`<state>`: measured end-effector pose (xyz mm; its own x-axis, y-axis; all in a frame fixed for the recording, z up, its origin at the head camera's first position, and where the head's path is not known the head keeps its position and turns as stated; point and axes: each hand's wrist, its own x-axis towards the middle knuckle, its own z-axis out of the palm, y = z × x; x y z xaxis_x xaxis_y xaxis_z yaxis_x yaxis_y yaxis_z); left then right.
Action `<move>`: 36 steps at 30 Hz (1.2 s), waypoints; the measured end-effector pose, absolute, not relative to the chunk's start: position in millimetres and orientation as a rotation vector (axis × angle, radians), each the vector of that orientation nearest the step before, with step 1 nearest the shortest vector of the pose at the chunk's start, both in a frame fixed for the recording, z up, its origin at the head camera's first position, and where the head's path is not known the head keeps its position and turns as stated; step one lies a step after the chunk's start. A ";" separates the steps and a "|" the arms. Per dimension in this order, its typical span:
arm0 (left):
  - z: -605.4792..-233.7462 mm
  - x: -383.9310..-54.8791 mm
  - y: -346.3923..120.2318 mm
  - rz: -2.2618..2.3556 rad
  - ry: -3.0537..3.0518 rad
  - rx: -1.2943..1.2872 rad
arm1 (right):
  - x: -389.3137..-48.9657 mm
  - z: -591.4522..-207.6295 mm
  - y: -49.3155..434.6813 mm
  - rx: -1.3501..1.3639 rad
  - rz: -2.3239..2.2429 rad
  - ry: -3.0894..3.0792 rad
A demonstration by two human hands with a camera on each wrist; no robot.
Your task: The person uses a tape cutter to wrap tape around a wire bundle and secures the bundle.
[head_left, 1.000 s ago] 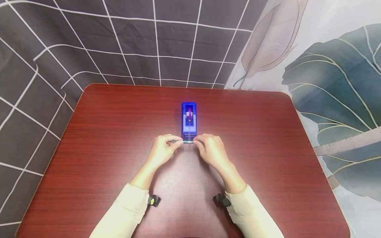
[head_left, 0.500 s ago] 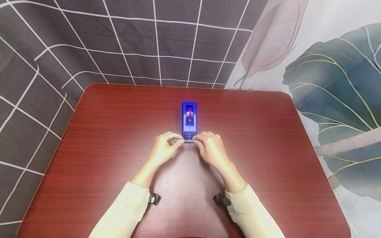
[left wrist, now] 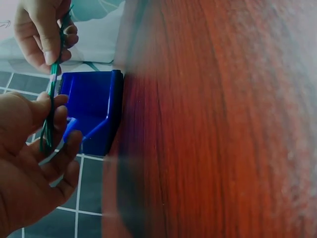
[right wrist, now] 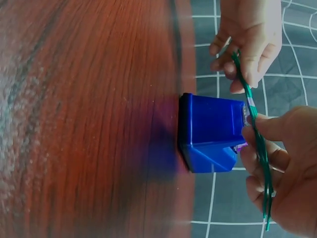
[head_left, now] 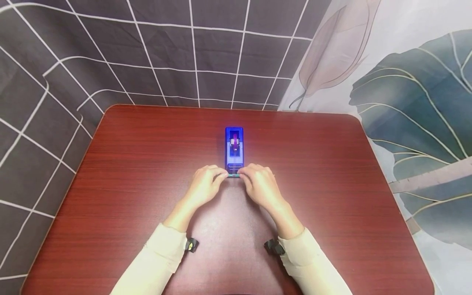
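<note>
A slim bundle of green strands (head_left: 234, 175), with a short pale purplish band (right wrist: 250, 102) around its middle, is held level between both hands. My left hand (head_left: 204, 186) pinches one side between thumb and fingers; in the left wrist view its other fingers (left wrist: 72, 144) curl loosely below. My right hand (head_left: 262, 186) pinches the other side, and loose strand ends run across its palm in the right wrist view. Just beyond the bundle stands a blue tape dispenser (head_left: 234, 160) with a purple roll of tape (head_left: 235, 141) in it; the bundle overlaps its near end.
The dispenser stands on a reddish-brown wood-grain table (head_left: 147, 143). A dark grey curtain with a white grid (head_left: 217, 45) hangs behind and left, and a leaf-patterned curtain (head_left: 413, 110) on the right. Both wrists wear small black cameras.
The bundle has turned slightly between the fingers, so its pale band shows differently in the head view. The left fingers have shifted a little on it. The dispenser has stayed in place.
</note>
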<state>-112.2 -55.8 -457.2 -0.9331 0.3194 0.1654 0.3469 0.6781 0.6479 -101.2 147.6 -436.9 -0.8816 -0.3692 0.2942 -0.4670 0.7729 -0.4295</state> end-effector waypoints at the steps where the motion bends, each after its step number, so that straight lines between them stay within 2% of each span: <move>1: -457.8 -112.3 -55.7 -1.113 -2.837 -0.563 | -101.7 -437.1 147.8 0.668 0.757 -2.771; 26: -460.9 -112.6 -54.4 -1.226 -2.686 -0.525 | -110.2 -435.5 145.6 0.584 0.744 -2.850; 36: -459.6 -114.6 -53.2 -1.354 -2.705 -0.422 | -110.5 -436.2 145.8 0.536 0.737 -2.829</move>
<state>-114.6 -53.2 -459.6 -0.9581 0.2057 0.1995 0.2830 0.5696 0.7717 -110.5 145.8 -436.2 -0.9210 -0.2991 0.2495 -0.3828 0.8134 -0.4379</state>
